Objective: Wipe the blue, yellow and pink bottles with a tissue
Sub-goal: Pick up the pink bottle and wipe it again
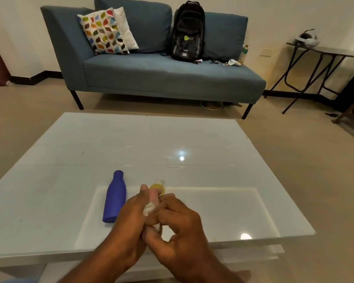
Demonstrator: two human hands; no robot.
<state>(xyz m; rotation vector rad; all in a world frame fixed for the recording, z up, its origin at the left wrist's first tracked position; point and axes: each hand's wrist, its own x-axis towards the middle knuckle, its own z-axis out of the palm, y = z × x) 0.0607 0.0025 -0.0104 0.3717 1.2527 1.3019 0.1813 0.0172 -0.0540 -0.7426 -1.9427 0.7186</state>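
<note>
Glossy white table (70, 160), ceiling lights reflected on it. Blue bottle (114, 199) lies on its side at 9 o'clock of your hands; yellow bottle (158, 187) lies just beyond them at 12, mostly hidden. Your left hand (129, 217) curls round the pink bottle (152, 196); your right hand (179, 223) pinches the tissue (149, 208) against it. Far side at 12: blue sofa (151, 76) carrying a patterned cushion (103, 31) and a black backpack (187, 31). Folding table (323, 52) at 2.
</note>
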